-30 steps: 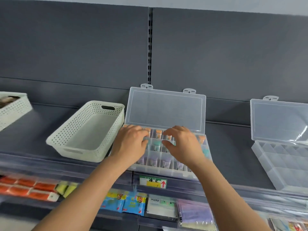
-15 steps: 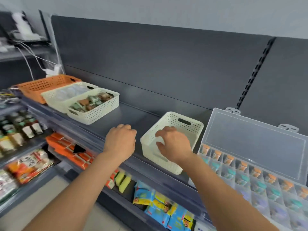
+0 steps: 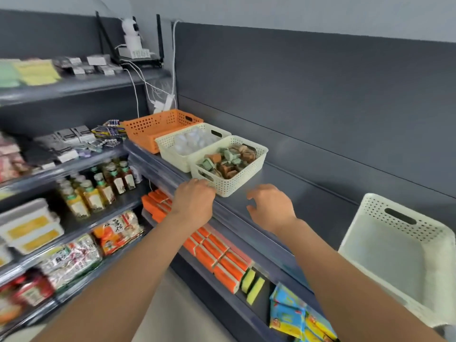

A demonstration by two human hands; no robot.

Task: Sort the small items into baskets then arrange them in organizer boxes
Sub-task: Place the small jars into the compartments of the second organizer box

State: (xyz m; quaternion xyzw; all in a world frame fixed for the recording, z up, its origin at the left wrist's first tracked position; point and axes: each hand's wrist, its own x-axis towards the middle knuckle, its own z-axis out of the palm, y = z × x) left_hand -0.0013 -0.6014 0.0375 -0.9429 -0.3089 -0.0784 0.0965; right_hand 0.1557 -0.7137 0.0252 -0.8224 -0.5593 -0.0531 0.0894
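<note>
A cream basket (image 3: 243,180) holding several small brown and green packets (image 3: 228,160) stands on the grey shelf (image 3: 303,193). Behind it sit a cream basket (image 3: 170,150) of clear round items and an orange basket (image 3: 145,129). My left hand (image 3: 193,202) hovers at the packet basket's near left corner with its fingers loosely curled and holds nothing. My right hand (image 3: 270,207) hangs over the bare shelf to the right of that basket, fingers relaxed and empty. An empty cream basket (image 3: 370,213) stands at the right edge. The organizer boxes are out of view.
Lower shelves carry orange packs (image 3: 214,253), yellow bars, blue sachets (image 3: 286,314), bottles (image 3: 98,191) and bagged goods. A white camera (image 3: 130,33) and cables stand on the upper left shelf. The grey back panel (image 3: 320,95) closes the shelf behind.
The view has swung left, away from the filled organizer box. Both hands have left the box and empty basket and moved left to the basket of brown and green packets.
</note>
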